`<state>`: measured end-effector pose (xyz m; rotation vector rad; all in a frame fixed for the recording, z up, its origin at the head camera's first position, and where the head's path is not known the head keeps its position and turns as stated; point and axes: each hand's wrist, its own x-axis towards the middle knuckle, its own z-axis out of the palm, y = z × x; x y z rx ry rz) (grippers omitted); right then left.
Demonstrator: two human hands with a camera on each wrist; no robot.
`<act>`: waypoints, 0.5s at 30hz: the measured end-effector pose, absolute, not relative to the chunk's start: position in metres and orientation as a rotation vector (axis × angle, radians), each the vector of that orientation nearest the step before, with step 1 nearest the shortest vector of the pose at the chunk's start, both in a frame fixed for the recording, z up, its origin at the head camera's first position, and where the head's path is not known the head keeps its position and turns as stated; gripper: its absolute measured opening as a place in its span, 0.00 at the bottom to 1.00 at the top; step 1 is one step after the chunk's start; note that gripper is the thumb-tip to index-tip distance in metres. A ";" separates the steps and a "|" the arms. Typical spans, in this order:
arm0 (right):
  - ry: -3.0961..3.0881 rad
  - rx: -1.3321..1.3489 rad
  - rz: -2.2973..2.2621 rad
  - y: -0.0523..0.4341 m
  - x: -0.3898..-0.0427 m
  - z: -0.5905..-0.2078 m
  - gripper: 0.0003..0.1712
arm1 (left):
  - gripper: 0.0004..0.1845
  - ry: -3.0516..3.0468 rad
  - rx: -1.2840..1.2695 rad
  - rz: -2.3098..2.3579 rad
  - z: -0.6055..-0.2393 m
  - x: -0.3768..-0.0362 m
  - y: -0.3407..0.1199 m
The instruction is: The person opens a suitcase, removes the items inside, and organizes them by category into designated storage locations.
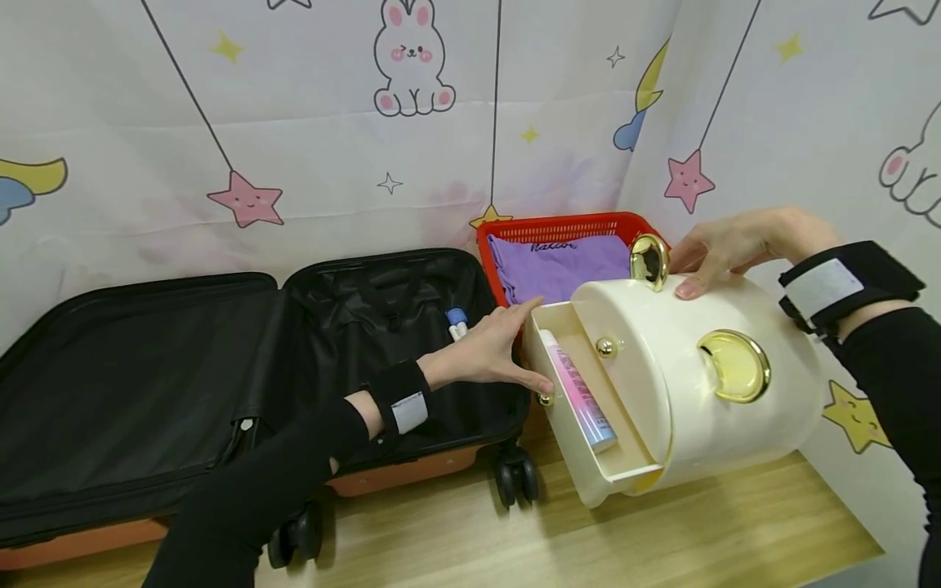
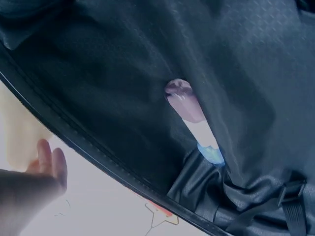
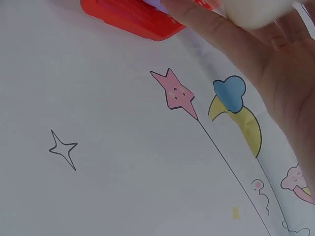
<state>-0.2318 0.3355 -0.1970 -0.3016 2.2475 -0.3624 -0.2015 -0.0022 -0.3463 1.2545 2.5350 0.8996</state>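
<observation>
Tube (image 1: 581, 392) lies in drawer (image 1: 547, 400) beside left hand (image 1: 488, 351).

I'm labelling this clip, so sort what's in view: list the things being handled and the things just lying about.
In hand: cream box under the right hand; its open drawer at the left hand; pink tube inside.

Lying about: open suitcase, bottle in it, red basket, purple cloth.

Bright even light, soft shadows; wrist views blurred

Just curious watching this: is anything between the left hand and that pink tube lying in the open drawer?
Nothing visible. The left hand rests on the open drawer's rim, and the pink tube lies uncovered inside, right beside its fingers.
</observation>
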 end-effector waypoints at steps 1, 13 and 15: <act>2.250 -0.297 -0.358 0.335 -0.232 -0.197 0.45 | 0.66 2.551 1.244 0.908 -0.347 -0.201 -0.001; 2.335 -0.304 -0.342 0.339 -0.225 -0.196 0.43 | 0.64 2.631 1.205 0.887 -0.347 -0.198 0.009; 2.316 -0.309 -0.348 0.339 -0.225 -0.197 0.42 | 0.63 2.631 1.192 0.901 -0.349 -0.198 0.012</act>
